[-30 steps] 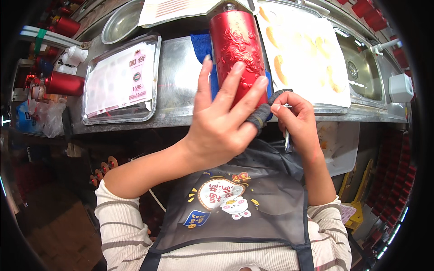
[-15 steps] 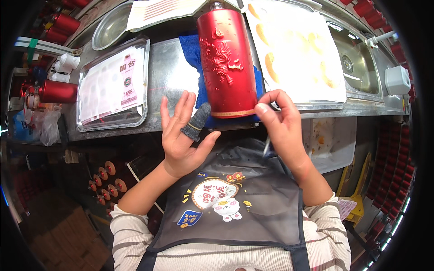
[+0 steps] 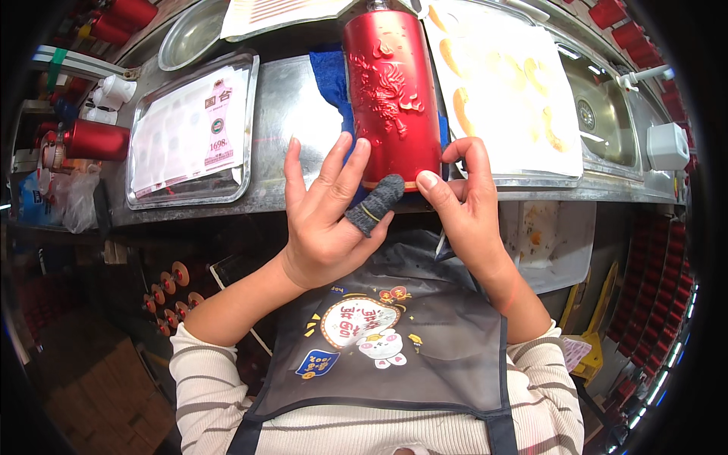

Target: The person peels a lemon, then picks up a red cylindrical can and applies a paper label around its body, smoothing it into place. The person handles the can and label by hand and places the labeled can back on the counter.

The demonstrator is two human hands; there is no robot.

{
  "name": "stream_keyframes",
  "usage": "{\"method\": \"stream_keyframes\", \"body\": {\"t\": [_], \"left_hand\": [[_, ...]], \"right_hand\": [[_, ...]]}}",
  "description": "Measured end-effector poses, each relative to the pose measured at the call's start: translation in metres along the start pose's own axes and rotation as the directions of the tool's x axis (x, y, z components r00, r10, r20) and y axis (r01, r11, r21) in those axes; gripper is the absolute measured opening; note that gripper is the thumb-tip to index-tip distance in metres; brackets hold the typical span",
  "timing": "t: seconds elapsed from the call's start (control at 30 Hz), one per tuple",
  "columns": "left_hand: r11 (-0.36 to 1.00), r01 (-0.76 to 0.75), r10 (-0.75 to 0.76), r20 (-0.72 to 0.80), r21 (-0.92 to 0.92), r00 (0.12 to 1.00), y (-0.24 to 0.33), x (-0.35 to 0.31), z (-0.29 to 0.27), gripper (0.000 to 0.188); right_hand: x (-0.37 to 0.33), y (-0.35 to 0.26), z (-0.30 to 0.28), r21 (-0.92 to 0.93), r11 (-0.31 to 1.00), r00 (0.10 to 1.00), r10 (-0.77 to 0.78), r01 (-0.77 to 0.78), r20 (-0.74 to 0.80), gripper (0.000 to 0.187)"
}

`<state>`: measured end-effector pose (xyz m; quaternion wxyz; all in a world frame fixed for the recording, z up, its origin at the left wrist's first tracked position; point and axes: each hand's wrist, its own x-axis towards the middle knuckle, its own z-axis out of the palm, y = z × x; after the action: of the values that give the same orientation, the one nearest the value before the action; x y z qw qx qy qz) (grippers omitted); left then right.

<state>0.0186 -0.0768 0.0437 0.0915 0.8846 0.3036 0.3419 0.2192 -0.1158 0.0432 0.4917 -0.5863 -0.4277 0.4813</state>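
Note:
A red bottle (image 3: 394,98) with a raised dragon-like relief lies on a blue cloth (image 3: 331,83), its gold-rimmed base toward me. At the left end of that base, my left hand (image 3: 326,220) rests its index finger, covered by a dark grey knitted finger sleeve (image 3: 377,206), against the rim. The other fingers stretch out and stay spread. My right hand (image 3: 469,212) curls at the base's right side, thumb tip against the gold rim. From under its palm sticks out a thin pointed tool (image 3: 440,243); the rest is hidden, so its kind is unclear.
Left of the bottle lies a metal tray (image 3: 246,163) with a printed sheet. A round metal bowl (image 3: 186,38) stands behind it. To the right are a white patterned tray (image 3: 516,129) and a sink (image 3: 607,114). Below the counter sits a whitish bin (image 3: 565,250).
My left hand has moved right, bringing its sleeved index finger onto the bottle's base rim. My right thumb has shifted slightly left along the rim. The view has shifted a little.

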Motion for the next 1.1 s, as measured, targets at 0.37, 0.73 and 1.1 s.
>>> {"method": "stream_keyframes", "body": {"t": [0.37, 0.73, 1.1], "left_hand": [[0.99, 0.03, -0.025, -0.035, 0.135, 0.999, 0.009, 0.036, 0.016, 0.056], [0.99, 0.133, -0.134, -0.002, -0.041, 0.991, -0.001, -0.021, 0.007, 0.06], [0.997, 0.076, -0.078, 0.093, 0.019, 0.993, -0.002, -0.01, 0.002, 0.038]], "right_hand": [[-0.012, 0.002, -0.01, 0.235, 0.971, 0.998, 0.036, -0.045, 0.041, 0.019], [-0.007, -0.01, 0.011, -0.476, 0.825, 0.925, -0.375, 0.304, -0.059, 0.074], [-0.005, 0.002, 0.019, -0.468, 0.828, 0.917, -0.389, 0.308, -0.084, 0.066]]}}
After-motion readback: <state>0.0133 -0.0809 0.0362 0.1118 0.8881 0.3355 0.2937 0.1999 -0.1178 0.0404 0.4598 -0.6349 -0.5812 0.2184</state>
